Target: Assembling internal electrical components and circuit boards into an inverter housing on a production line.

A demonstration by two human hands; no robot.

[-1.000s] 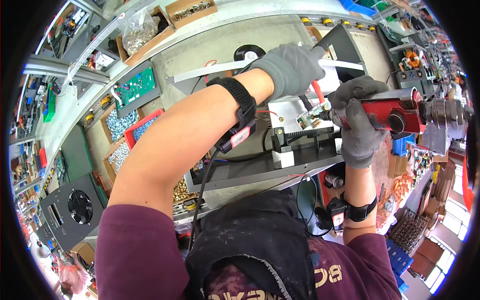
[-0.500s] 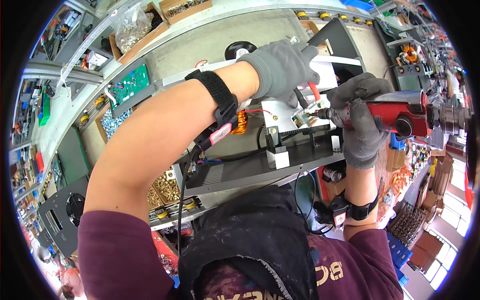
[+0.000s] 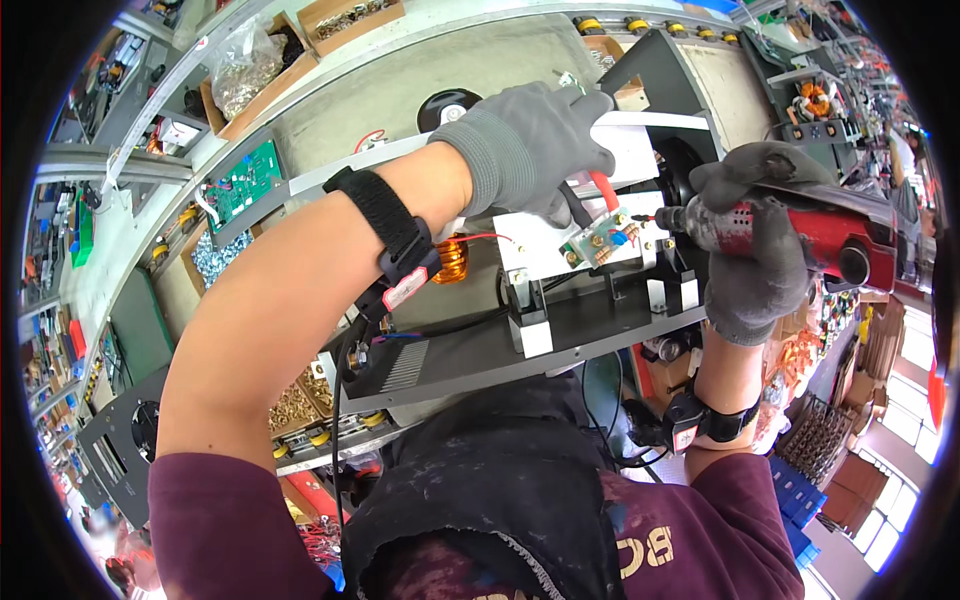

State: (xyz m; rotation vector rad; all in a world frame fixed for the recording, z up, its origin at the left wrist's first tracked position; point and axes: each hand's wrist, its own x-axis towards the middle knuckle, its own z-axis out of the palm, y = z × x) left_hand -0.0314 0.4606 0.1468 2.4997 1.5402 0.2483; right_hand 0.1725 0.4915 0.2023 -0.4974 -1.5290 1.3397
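My gloved left hand (image 3: pixel 540 140) lies over the silver metal assembly (image 3: pixel 540 246) with its fingers bent. A thick red cable (image 3: pixel 604 190) and a black cable (image 3: pixel 577 205) come out from under it; its palm side is hidden. In my gloved right hand (image 3: pixel 757 240) is a red power screwdriver (image 3: pixel 826 240), held level with its bit toward the left. The bit tip is beside a small green circuit board (image 3: pixel 598 241), which carries a blue component and sits on the assembly. An orange copper coil (image 3: pixel 452 262) shows beside my left wrist.
A dark grey chassis panel (image 3: pixel 460 358) with vent slots runs along the near side. Boxes of brass fasteners (image 3: pixel 291 407) stand at the left. Farther off are a green circuit board (image 3: pixel 245 180), a bag of metal parts (image 3: pixel 245 75) and a black round part (image 3: pixel 447 108).
The screwdriver in my right hand has moved right, its bit drawing back from the small board, which shows more fully. My left hand has shifted slightly left.
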